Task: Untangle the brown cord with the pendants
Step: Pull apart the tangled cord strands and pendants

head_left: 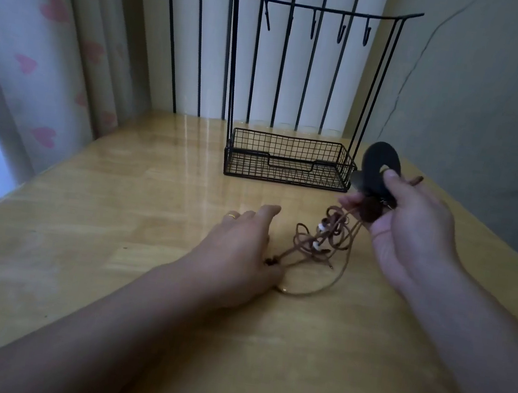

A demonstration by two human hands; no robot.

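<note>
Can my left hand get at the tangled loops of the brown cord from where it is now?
Probably yes. The left hand rests open on the table right beside the brown cord, with nothing between them; the right hand holds the pendants above.

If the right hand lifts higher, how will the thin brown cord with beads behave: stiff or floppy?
Probably floppy: the thin brown cord with beads hangs in loose loops from the right hand, which grips the dark ring-shaped pendant. It likely weighs little. The loops may tighten, since the left hand rests on its lower end on the wooden table.
</note>
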